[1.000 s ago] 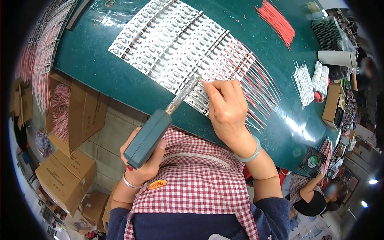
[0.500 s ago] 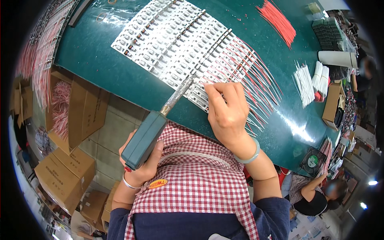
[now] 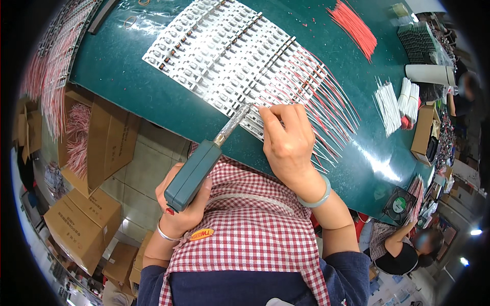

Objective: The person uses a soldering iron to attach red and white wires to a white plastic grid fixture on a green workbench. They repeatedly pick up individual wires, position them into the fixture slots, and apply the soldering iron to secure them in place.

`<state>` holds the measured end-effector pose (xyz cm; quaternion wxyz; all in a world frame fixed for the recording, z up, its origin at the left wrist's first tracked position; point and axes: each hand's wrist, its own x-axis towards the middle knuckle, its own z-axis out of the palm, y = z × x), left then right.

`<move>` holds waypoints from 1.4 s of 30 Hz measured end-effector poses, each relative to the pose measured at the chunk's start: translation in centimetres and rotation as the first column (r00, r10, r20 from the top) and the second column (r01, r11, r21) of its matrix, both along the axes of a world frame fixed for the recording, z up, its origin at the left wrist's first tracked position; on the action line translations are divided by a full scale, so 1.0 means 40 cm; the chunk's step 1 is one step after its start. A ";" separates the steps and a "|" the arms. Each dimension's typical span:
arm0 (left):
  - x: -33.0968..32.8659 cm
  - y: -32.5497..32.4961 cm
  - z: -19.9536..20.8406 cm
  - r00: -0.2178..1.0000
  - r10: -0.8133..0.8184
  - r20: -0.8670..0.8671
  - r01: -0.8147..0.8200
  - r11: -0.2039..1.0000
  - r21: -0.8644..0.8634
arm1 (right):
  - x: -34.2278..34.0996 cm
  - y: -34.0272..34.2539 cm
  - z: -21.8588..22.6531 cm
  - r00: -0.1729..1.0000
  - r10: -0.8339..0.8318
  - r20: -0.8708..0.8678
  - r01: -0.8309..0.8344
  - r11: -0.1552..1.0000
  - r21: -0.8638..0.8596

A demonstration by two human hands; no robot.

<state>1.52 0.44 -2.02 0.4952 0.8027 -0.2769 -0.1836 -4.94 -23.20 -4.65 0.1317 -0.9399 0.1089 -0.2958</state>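
In my left hand (image 3: 179, 204) is a soldering iron with a blue-green, boxy body (image 3: 194, 176) and a metal barrel (image 3: 233, 125). The fingers wrap round the body, and the barrel's tip meets the near edge of a panel of small white circuit boards (image 3: 214, 61). Just right of that tip, my right hand (image 3: 288, 140) is closed in a pinch over the boards. A thin wire seems to be between thumb and forefinger, mostly hidden by the hand. Many red and white wires (image 3: 334, 115) fan out rightward from the panel's right part.
Red wires (image 3: 354, 30) lie at the back right, with loose white wires (image 3: 387, 109) and white bundles (image 3: 409, 99) nearer. A small black fan (image 3: 399, 205) stands at the right edge. Wired panels (image 3: 56, 71) hang at left, above an open carton (image 3: 109, 137). A co-worker (image 3: 403, 250) sits at right.
The soldering iron has shifted right with my left hand, and its tip has moved slightly right and nearer me, toward my right fingertips. My right hand has barely moved left.
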 end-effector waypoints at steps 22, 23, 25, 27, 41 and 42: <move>-0.032 0.061 -0.063 0.990 0.083 -0.116 -0.096 0.989 -0.109 | -0.014 -0.064 0.066 0.997 -0.060 -0.053 0.064 0.995 0.078; -0.032 0.061 -0.063 0.991 0.081 -0.109 -0.093 0.990 -0.109 | -0.012 -0.093 0.077 0.994 -0.090 -0.065 0.094 0.994 0.059; -0.028 0.058 -0.065 0.993 0.066 -0.096 -0.076 0.991 -0.112 | -0.011 -0.141 0.082 0.986 -0.143 -0.090 0.147 0.988 0.040; -0.023 0.055 -0.068 0.996 0.045 -0.079 -0.053 0.992 -0.114 | -0.004 -0.176 0.075 0.976 -0.180 -0.119 0.186 0.982 0.041; -0.023 0.050 -0.065 0.974 0.138 -0.180 -0.169 0.971 -0.167 | -0.028 -0.258 0.119 0.932 -0.296 -0.212 0.321 0.942 0.097; -0.021 0.053 -0.071 0.974 0.134 -0.181 -0.164 0.972 -0.166 | -0.048 -0.264 0.125 0.916 -0.321 -0.239 0.357 0.926 0.121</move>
